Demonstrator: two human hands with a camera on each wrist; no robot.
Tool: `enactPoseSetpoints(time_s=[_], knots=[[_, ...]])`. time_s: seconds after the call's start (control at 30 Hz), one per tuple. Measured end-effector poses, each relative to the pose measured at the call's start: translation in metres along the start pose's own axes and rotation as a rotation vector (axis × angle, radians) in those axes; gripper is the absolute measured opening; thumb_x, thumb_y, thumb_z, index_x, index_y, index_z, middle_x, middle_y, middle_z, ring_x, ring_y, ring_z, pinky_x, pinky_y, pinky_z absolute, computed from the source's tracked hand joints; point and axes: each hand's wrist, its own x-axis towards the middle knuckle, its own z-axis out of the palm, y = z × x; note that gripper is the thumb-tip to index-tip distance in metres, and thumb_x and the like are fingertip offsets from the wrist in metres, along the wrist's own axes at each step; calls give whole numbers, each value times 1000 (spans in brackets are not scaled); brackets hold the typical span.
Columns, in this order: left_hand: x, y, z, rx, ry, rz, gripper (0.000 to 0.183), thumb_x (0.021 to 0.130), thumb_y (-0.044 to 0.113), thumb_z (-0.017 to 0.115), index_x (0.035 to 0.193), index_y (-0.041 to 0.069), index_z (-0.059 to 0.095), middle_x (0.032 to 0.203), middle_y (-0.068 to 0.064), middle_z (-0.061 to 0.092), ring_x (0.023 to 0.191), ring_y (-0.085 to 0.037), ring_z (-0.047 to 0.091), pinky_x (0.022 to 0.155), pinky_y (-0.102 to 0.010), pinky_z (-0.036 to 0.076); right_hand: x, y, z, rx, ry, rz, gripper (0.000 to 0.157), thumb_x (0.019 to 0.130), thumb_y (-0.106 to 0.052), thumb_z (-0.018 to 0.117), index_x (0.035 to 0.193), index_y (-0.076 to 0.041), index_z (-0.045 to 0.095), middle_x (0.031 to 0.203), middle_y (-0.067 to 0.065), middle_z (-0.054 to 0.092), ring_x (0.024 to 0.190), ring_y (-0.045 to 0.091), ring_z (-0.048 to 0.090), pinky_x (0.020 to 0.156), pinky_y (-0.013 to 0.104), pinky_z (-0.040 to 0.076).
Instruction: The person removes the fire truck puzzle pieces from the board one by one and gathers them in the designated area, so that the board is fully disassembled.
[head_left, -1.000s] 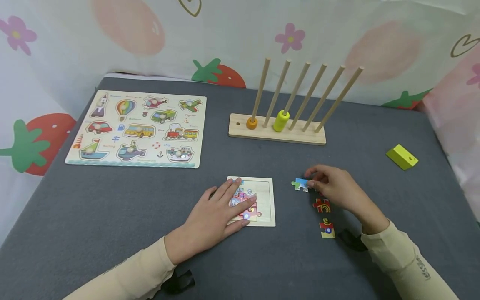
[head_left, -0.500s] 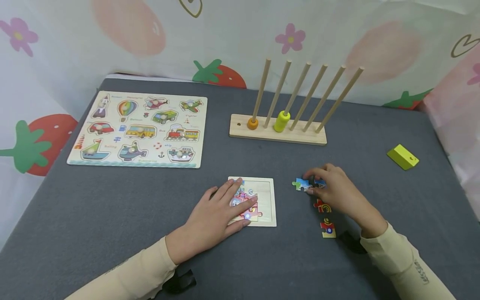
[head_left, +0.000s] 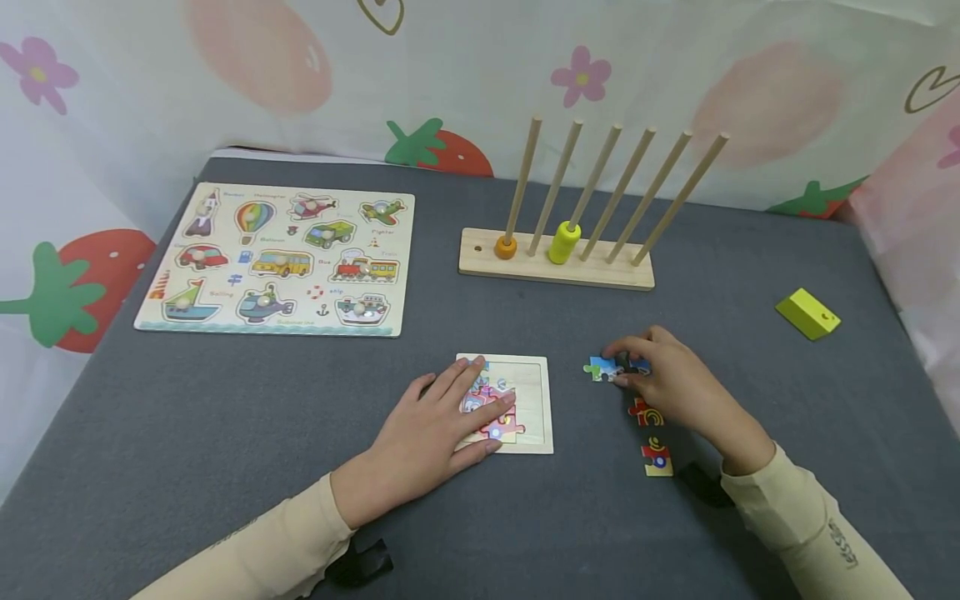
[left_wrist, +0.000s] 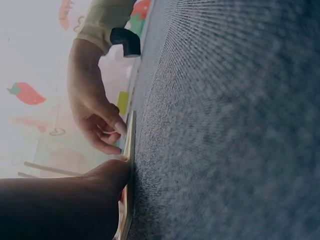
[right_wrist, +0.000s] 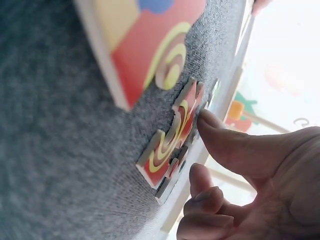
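Note:
My left hand (head_left: pixel 423 433) lies with its fingers spread over a shallow wooden puzzle tray (head_left: pixel 536 404), covering part of the joined pink puzzle pieces (head_left: pixel 501 427) inside. To the tray's right, my right hand (head_left: pixel 675 383) has thumb and index finger at opposite edges of a blue-and-green puzzle piece (head_left: pixel 597 368), pinching it at the table. Another blue piece (head_left: pixel 641 367) shows beneath that hand. Closer to me lie a red puzzle piece with yellow rings (head_left: pixel 648 412) and a red-and-yellow one (head_left: pixel 657 460). In the right wrist view, the thumb (right_wrist: pixel 220 137) is just beyond the red pieces.
A vehicle picture board (head_left: pixel 273 258) lies at the back left. Behind the tray stands a wooden base with several upright pegs (head_left: pixel 555 265), holding orange and lime-green beads. A yellow block (head_left: pixel 808 313) sits at the right. A printed cloth hangs behind the table.
My right hand has shifted slightly left, and its thumb and index finger have come around the blue-and-green puzzle piece. The second blue piece has come into sight. My left hand stays on the tray.

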Motion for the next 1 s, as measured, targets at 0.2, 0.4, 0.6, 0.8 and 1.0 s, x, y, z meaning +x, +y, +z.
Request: enactPoseSetpoints(time_s=[0.2,0.4,0.6,0.8,1.0], knots=[[0,0,1,1,14,5,48,95,50,50,141,35,48,153,-11,33,140,-27,32,103,-51,34,0,-4,-1,36,26,9,31,87,-11,70,118,-11,66,95,13,52,75,21,46,60,31,37],[-1,0,4,27,25,17,50,95,50,51,142,34,47,153,-11,33,139,-28,33,101,-51,35,-2,-26,-4,170,139,-12,29,91,-16,67,119,-9,64,99,10,56,68,17,47,57,31,40],[-1,0,7,15,40,-8,62,93,53,53,146,24,41,153,-11,33,139,-27,33,101,-50,35,1,-58,11,205,118,-108,21,88,-14,70,108,-8,67,95,7,59,69,13,46,57,28,40],[-1,-2,9,-7,83,-31,80,89,56,58,146,6,36,148,-12,40,135,-26,38,100,-50,38,9,-80,35,181,8,-136,25,85,-17,74,107,-9,66,92,4,58,70,12,48,59,25,43],[1,-6,9,4,116,-12,78,85,59,61,140,6,45,145,-11,44,133,-25,40,96,-47,40,13,-91,48,161,-42,-115,33,81,-19,77,108,-6,64,92,3,56,80,14,54,70,29,47]])
